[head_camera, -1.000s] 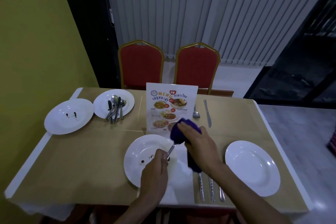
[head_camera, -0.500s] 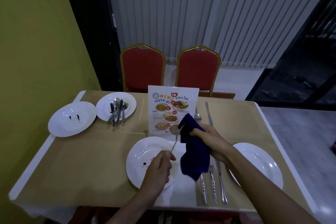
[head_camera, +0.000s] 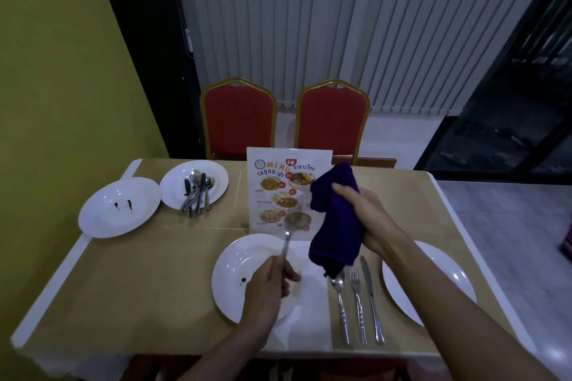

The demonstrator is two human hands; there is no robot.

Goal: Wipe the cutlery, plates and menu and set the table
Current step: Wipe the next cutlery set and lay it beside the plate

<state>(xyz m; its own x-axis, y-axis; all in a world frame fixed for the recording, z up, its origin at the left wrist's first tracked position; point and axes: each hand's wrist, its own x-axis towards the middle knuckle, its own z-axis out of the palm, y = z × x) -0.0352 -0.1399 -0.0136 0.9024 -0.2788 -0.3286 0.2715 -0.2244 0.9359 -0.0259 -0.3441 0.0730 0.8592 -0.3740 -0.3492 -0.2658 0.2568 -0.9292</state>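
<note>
Left hand (head_camera: 269,288): curled round the handle of a utensil (head_camera: 286,246), held over the near plate (head_camera: 244,257).
Utensil: tipped up and away; its head is blurred against the menu's lower part, so spoon or fork cannot be told.
Right hand (head_camera: 368,219): clenched on a dark blue cloth (head_camera: 335,226), raised in front of the menu's right side, apart from the utensil.
Cloth: hangs down to just above the bowl of the laid spoon (head_camera: 340,303).
Menu (head_camera: 278,192): stood upright at mid-table, just beyond the near plate.
Laid set: spoon, fork (head_camera: 357,300) and knife (head_camera: 371,300) are placed side by side between the near plate and the right plate (head_camera: 445,281).
Near plate: marked with dark spots, set close to the near edge.
Left edge: a spotted far-left plate (head_camera: 120,207) is placed against it; just beside, a small plate (head_camera: 216,176) carries a heap of cutlery (head_camera: 196,195).
Open room: bare table (head_camera: 139,272) is left between the far-left plate and the near plate.
Far edge: a red chair (head_camera: 238,117) and a second red chair (head_camera: 332,117) are drawn up.
</note>
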